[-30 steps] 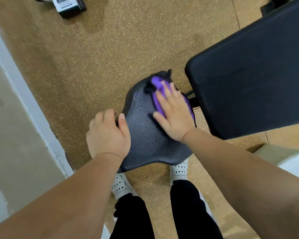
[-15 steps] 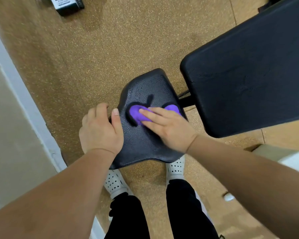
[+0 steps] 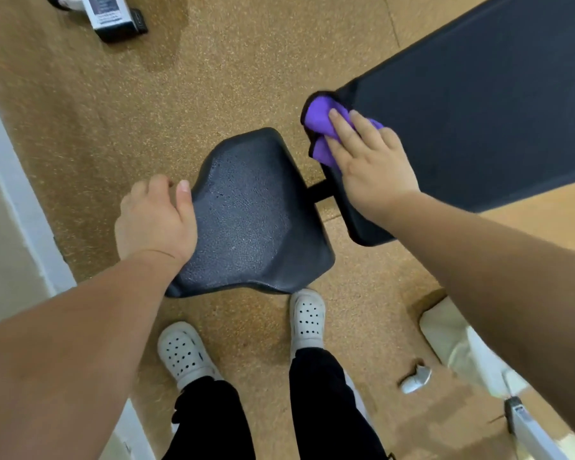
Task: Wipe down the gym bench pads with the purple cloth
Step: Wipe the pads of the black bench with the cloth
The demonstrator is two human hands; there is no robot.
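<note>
The purple cloth (image 3: 322, 127) lies bunched on the near corner of the long black back pad (image 3: 478, 111), just up and to the right of the seat pad (image 3: 253, 220). The right hand (image 3: 375, 171) presses flat on the cloth, its fingers straight and together, with purple folds showing past the fingertips and beside the thumb. The back pad runs away from the seat pad toward the upper right. A short black frame bar (image 3: 319, 190) shows in the gap between the two pads.

The seat pad is textured black and speckled with shiny wet-looking spots. The left hand (image 3: 156, 220) grips its left edge: the thumb lies on top and the fingers curl over the side.

Below the seat pad stand two white perforated clogs (image 3: 183, 353) under black trousers (image 3: 326, 403), on a speckled tan floor (image 3: 246, 61). A small crumpled grey-white scrap (image 3: 415, 380) lies on the floor to the lower right of the seat pad, near a white block (image 3: 455, 340). A black-and-white box (image 3: 113, 14) sits far to the upper left. A pale wall (image 3: 0, 247) runs along the left.
</note>
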